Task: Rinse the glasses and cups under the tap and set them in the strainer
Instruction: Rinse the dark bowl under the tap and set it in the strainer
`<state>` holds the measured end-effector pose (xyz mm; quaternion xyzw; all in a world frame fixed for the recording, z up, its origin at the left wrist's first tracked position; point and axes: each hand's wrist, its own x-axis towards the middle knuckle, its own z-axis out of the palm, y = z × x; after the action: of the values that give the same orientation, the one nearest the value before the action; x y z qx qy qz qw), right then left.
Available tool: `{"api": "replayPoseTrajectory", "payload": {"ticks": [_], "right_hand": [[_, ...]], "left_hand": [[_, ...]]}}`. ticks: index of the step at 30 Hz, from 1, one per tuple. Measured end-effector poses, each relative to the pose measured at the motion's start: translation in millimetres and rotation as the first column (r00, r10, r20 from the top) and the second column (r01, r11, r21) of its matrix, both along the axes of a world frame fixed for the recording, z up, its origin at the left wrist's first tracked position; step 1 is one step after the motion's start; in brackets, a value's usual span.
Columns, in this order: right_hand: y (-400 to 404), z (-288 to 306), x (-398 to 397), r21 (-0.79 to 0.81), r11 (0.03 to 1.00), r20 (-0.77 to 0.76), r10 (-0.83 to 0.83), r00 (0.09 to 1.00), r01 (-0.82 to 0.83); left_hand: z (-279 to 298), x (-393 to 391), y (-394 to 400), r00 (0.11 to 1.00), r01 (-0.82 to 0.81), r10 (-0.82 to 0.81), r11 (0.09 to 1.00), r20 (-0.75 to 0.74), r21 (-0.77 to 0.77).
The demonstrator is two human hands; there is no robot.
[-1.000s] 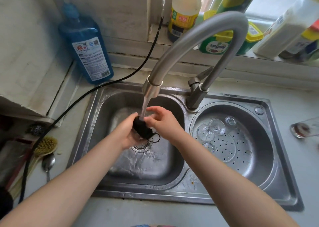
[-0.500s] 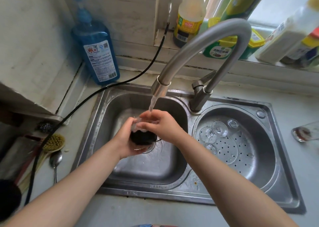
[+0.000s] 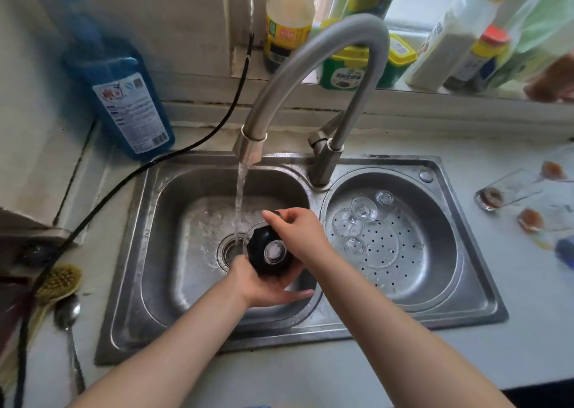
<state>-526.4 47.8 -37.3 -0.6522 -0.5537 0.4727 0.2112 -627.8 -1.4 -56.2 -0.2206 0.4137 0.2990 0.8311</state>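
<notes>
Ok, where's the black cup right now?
In the head view, the black cup is over the left sink basin, held in both hands just right of the water stream, beside the drain.

Black cup (image 3: 269,254): dark ribbed body, clear glassy bottom facing camera, tipped on side, frame centre, over left basin, just right of water stream (image 3: 239,202). Tap (image 3: 313,75): grey curved spout, running, upper centre. Strainer (image 3: 441,221): round perforated steel basin, centre right; three clear glasses (image 3: 362,210) inside at its left, close together. Dirty glasses (image 3: 509,191) with brown residue lying on counter, right edge.
</notes>
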Motion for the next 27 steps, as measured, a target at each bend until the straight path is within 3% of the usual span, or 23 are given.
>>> {"api": "replayPoseTrajectory", "payload": {"ticks": [4,7,11,16,19,21,23,25,27], "right_hand": [[2.1,0.8,2.9,-0.104,0.994,0.138,-0.016,0.990,0.030],[-0.6,-3.9,8.3,-0.143,0.983,0.144,-0.092,0.985,0.113],[-8.4,-11.0,10.9,-0.167,0.973,0.141,-0.138,0.980,0.161],[-29.3,-5.4,25.9,-0.094,0.990,0.054,-0.097,0.994,0.101],[-48.6,0.9,49.1,0.102,0.989,0.040,0.103,0.994,-0.106],[-56.0,-0.7,69.3,0.200,0.964,0.142,0.148,0.979,-0.175],[-57.6,-0.6,92.9,0.255,0.960,0.174,0.076,0.982,-0.120],[-55.8,-0.9,121.0,0.272,0.961,0.163,-0.002,0.987,-0.043],[-48.9,-4.8,156.3,0.256,0.966,0.189,-0.097,0.977,0.046]], "left_hand": [[-6.6,5.7,-5.5,0.999,0.039,-0.040,0.998,-0.018,-0.047],[-11.3,1.0,-6.1,0.999,0.011,-0.014,0.998,-0.052,-0.063],[3.6,-4.9,-10.3,0.986,0.164,-0.165,0.986,-0.039,-0.020],[0.6,0.6,-1.1,0.968,0.232,-0.225,0.971,-0.113,0.054],[6.0,16.1,11.6,0.949,0.298,-0.278,0.945,-0.146,0.137],[8.6,32.0,18.8,0.930,0.365,-0.348,0.908,-0.114,0.207],[8.0,53.4,23.4,0.885,0.464,-0.438,0.846,-0.156,0.261],[6.1,80.6,26.5,0.822,0.567,-0.503,0.767,-0.266,0.302],[9.7,109.7,29.2,0.704,0.686,-0.503,0.664,-0.502,0.298]]}}
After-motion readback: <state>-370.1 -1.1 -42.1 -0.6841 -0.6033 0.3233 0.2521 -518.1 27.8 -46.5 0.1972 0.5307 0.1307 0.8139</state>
